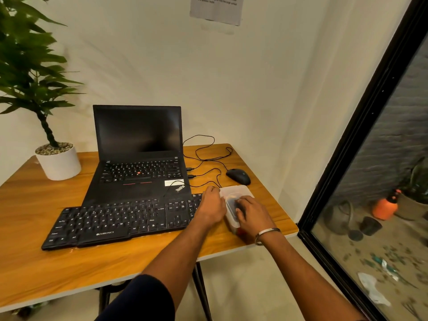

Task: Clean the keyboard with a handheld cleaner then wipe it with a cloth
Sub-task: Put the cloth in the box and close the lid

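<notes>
Keyboard (120,218): black, lying along the front of the table (34,269), just before an open laptop (139,158); no cleaner or cloth on it, so cleaning judged not yet begun. Box (234,193): translucent plastic, at the keyboard's right end, something dark inside, contents unclear. Left hand (212,205): fingers curled round the box's near-left side, steadying it. Right hand (251,213): fingers bent down into the box top, apparently reaching inside; grasp cannot be told. Remaining: cleaner pass, then cloth wipe.
</notes>
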